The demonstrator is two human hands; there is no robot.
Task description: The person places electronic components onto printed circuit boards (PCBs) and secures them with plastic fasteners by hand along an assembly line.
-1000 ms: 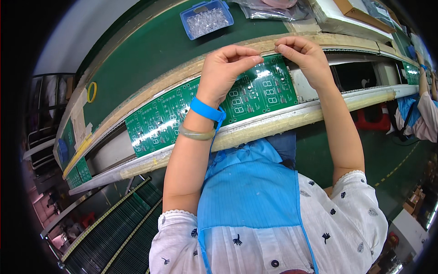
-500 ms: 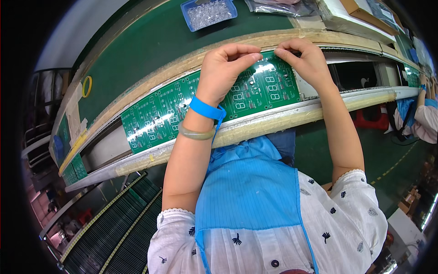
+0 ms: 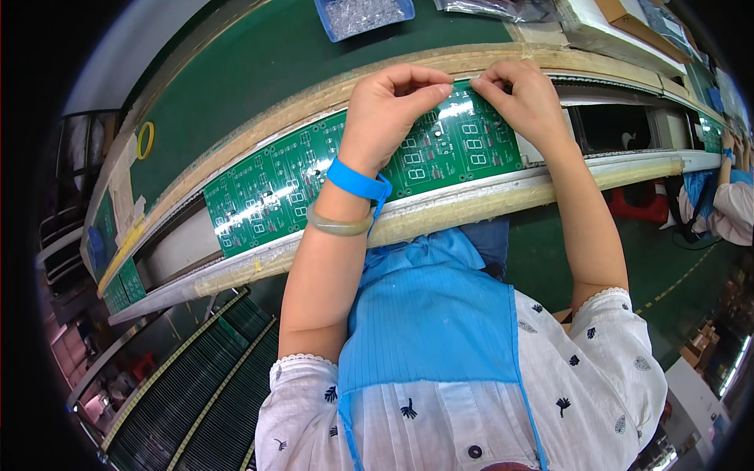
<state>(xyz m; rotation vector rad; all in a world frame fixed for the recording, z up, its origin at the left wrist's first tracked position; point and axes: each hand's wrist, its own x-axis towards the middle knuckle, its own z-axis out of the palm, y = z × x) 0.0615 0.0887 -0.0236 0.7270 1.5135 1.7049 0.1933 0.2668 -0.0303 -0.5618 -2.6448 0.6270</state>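
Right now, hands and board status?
Left hand, right hand: at far edge of green printed circuit board; anything pinched unclear. Left hand partly hides board.

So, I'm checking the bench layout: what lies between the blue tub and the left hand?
In the head view, green tabletop, then wooden rail, between blue tub and left hand.

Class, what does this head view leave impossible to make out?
Head view:
Left hand, right hand: anything pinched is too small, finger-covered.
Green circuitry: stretch hidden by left hand.
Blue bin: far side, cut by top edge.
Co-worker's hand: too small at right rim.
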